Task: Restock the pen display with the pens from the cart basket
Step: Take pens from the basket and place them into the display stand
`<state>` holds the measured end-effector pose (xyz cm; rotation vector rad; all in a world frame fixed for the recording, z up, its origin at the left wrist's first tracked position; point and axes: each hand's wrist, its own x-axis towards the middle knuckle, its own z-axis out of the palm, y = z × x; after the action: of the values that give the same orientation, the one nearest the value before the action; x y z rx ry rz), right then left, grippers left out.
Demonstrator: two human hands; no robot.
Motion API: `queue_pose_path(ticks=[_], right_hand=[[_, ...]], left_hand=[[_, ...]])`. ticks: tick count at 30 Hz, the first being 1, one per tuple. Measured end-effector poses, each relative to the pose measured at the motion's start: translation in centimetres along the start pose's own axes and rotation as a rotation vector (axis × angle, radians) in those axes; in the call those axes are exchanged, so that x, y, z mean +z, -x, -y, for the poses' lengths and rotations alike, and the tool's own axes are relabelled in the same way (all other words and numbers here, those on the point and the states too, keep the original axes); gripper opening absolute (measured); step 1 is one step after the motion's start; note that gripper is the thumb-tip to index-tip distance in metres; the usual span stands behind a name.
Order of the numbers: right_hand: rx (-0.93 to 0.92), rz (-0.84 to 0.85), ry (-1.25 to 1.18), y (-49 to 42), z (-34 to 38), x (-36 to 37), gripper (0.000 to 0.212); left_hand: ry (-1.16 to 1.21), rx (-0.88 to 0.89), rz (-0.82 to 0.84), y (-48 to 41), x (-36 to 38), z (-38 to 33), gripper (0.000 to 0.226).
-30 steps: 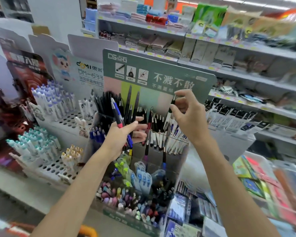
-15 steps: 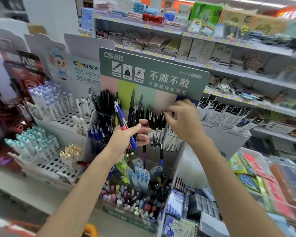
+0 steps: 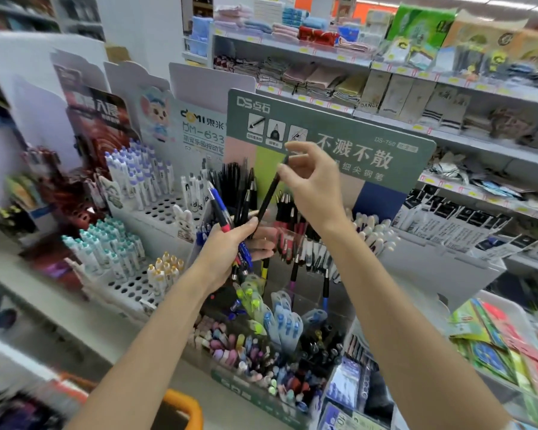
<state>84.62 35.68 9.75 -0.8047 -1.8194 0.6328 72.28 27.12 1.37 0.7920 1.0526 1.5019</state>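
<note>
gripped a bunch of pens (image 3: 244, 206) in the left hand (image 3: 227, 249), fanned up out of the fist, incl. a blue pen (image 3: 217, 201) w/ a red grip, tips poking out below the palm. pinched one black pen (image 3: 269, 193) at its top end w/ the right hand (image 3: 314, 187), slanted down and to the left, lower end reaching the left thumb and the bunch (touching or not: couldn't tell). held both just in front of the pen display (image 3: 382, 200), above its clear front compartments and beside the stocked black pens (image 3: 230, 178) in its back-left slot.

had the left arm angled up from lower left, wrist slightly bent, fingers curled round the bunch, thumb laid across the front. had the right arm angled up from lower right, hand higher than the left one and in front of the green header card (image 3: 339, 128), thumb and forefinger closed on the pen, other fingers loosely curved above it.

saw, left of the display, white pens (image 3: 137, 172) w/ purple caps and teal-capped ones (image 3: 106, 246) in hole racks, and an orange basket edge (image 3: 180, 405) at the bottom.
</note>
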Motion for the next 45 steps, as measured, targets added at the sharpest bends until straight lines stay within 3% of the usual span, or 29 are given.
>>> queue_pose_path(ticks=[2, 4, 10, 16, 19, 23, 28, 31, 35, 37, 40, 45], right_hand=[[-0.041, -0.188, -0.07, -1.5, 0.3, 0.5, 0.026], [-0.1, -0.242, -0.066, -2.4, 0.4, 1.6, 0.026], [-0.195, -0.042, 0.105, -2.5, -1.5, 6.3, 0.027], [-0.171, 0.221, 0.293, -1.7, -3.8, 8.8, 0.025], [-0.212, 0.245, 0.376, -1.5, -3.8, 8.8, 0.032], [-0.147, 0.13, 0.167, -1.9, -2.1, 7.7, 0.033], [-0.079, 0.309, -0.023, -2.1, 0.1, 7.3, 0.044], [-0.113, 0.235, -0.069, -2.3, 0.2, 6.9, 0.036], [-0.081, -0.179, -0.23, -3.1, 0.1, 5.6, 0.031], [-0.086, -0.296, -0.218, -3.6, -0.2, 5.1, 0.032], [-0.162, -0.284, -0.077, -3.5, -1.0, 5.7, 0.033], [-0.269, -0.063, 0.217, -2.5, -2.9, 8.0, 0.037]], left_hand=[[-0.013, 0.001, -0.059, 0.1, -2.0, -0.2, 0.029], [-0.012, 0.007, -0.096, 0.3, -3.6, -0.4, 0.028], [-0.024, 0.03, -0.144, 0.2, -5.4, -1.2, 0.027], [-0.048, 0.043, -0.162, -0.1, -5.9, -1.4, 0.026], [-0.115, 0.048, -0.165, -0.3, -6.0, -1.3, 0.026], [-0.157, 0.056, -0.131, -0.5, -5.7, -1.5, 0.026], [-0.133, 0.048, -0.063, -1.2, -4.2, -1.6, 0.024], [-0.116, 0.061, -0.02, -1.4, -3.4, -1.8, 0.023], [-0.108, 0.071, -0.042, -1.3, -4.2, -2.0, 0.025], [-0.106, 0.075, -0.053, -1.1, -5.1, -1.7, 0.026], [-0.108, 0.087, -0.087, -0.8, -6.0, -1.4, 0.028], [-0.14, 0.101, -0.089, -0.6, -6.2, -1.3, 0.027]])
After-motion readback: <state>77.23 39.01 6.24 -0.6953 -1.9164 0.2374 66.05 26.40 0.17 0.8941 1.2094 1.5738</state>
